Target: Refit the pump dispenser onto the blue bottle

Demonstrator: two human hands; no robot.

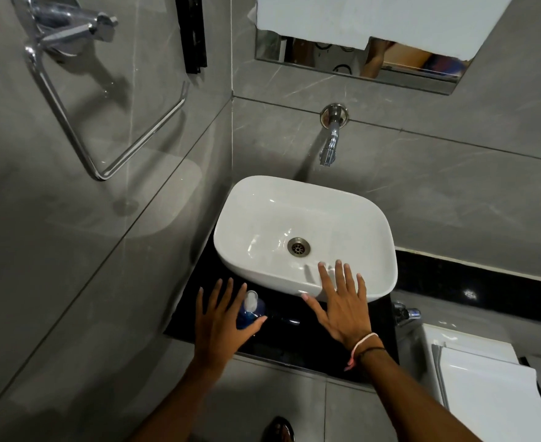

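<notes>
Both hands are spread flat, fingers splayed, gripping nothing. The left hand [219, 323] hovers over the black counter [294, 339]; the right hand [342, 303] hangs over the near rim of the white basin [304, 234]. A tap [328, 148] juts from the wall above. The blue bottle [247, 315] stands on the counter between the hands, just beside the left thumb, its pump [250, 300] on top.

Dim, grey overhead light leaves the white basin [304, 237] the brightest thing, with soft glare on its inner wall. Around it wall lines bow from wide-angle distortion, and the tap [329, 148] above casts a diagonal shadow.
</notes>
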